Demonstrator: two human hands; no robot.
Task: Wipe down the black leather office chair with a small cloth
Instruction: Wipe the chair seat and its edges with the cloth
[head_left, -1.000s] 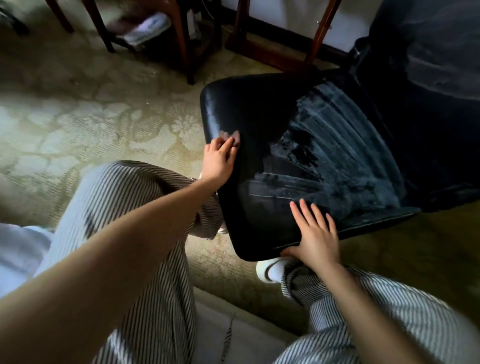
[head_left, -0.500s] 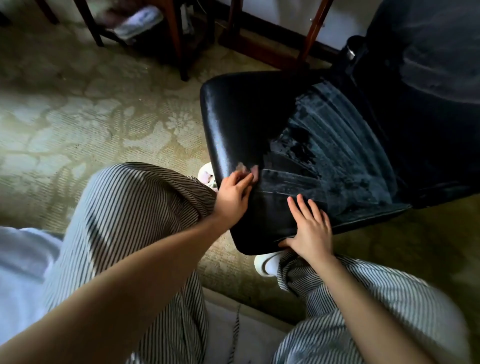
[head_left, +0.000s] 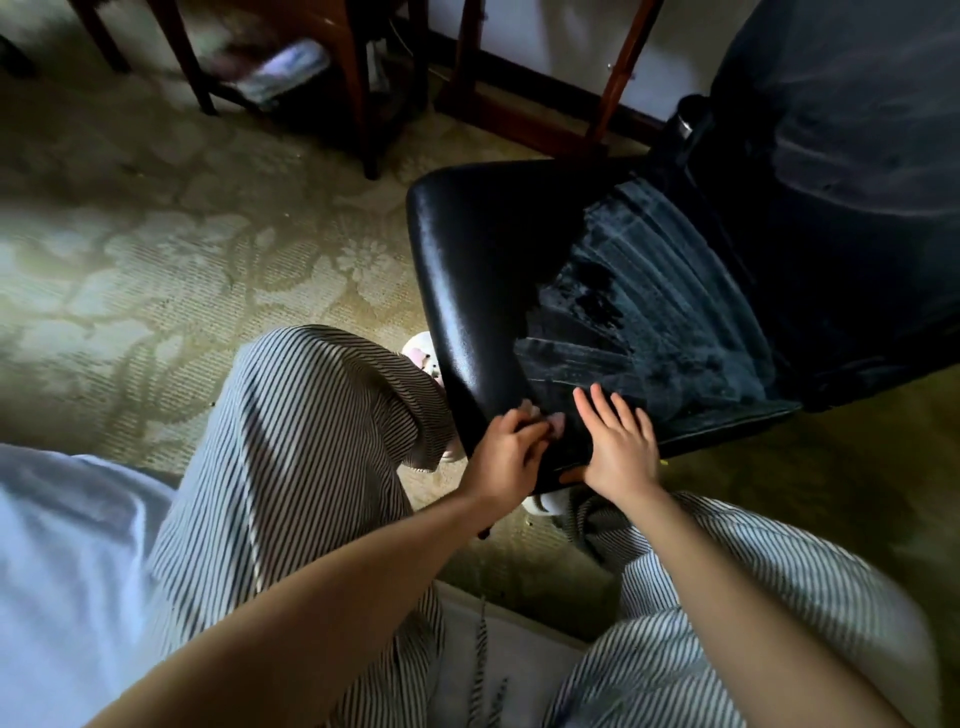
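The black leather office chair seat (head_left: 483, 260) fills the middle right, glossy along its left side and streaked grey with dust on its right. Its dark backrest (head_left: 841, 130) rises at the upper right. My left hand (head_left: 506, 454) holds a small pinkish cloth (head_left: 553, 423) against the seat's near corner; only a bit of the cloth shows past my fingers. My right hand (head_left: 618, 447) lies flat on the seat just right of it, fingers straight and spread, thumb under the front edge.
Patterned beige carpet (head_left: 182, 260) covers the floor at left. Dark wooden furniture legs (head_left: 358, 104) stand at the back, with a wall and baseboard behind. My striped trouser legs (head_left: 311, 441) flank the seat's near corner. A white slipper (head_left: 423, 353) shows under the seat.
My left hand has slid the cloth down the seat's left side to the near corner, next to my right hand. The right hand has stayed on the front edge.
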